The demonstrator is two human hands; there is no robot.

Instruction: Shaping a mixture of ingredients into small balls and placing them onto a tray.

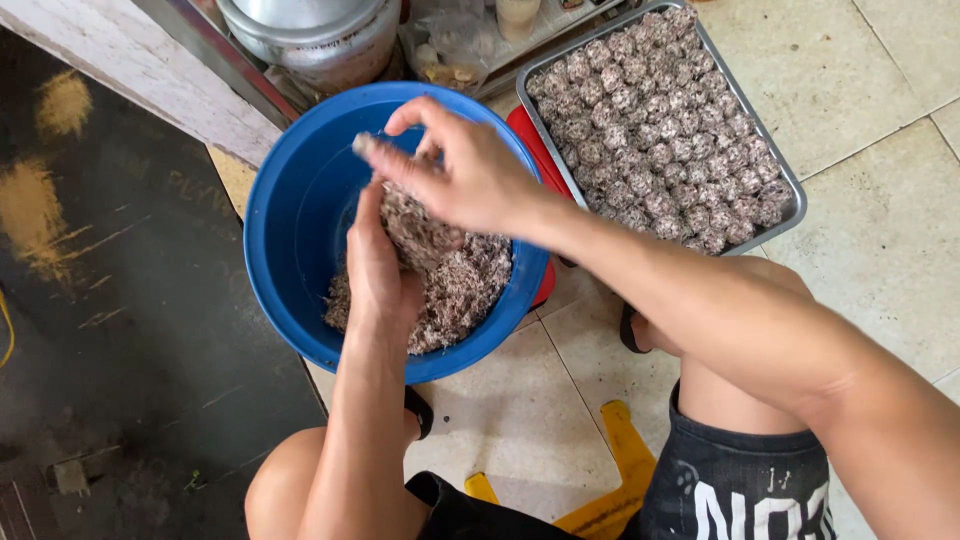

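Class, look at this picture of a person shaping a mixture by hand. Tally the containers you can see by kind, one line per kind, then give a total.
Blue plastic basin, holding the speckled mixture that both hands work over: 1
Metal tray, filled with rolled balls: 1
Metal pot with lid, partly cut off at the top edge: 1
Total: 3 containers

One round blue plastic basin (290, 210) holds one heap of brown-and-white shredded mixture (460, 290). One rectangular metal tray (790, 190) carries many small round balls of the same mixture (650, 110), packed too tightly to count exactly. Two bare hands are in view, the left hand (378, 270) and the right hand (460, 170). One large round metal pot (310, 35) stands above the basin, and one red stool (535, 150) shows under the tray.
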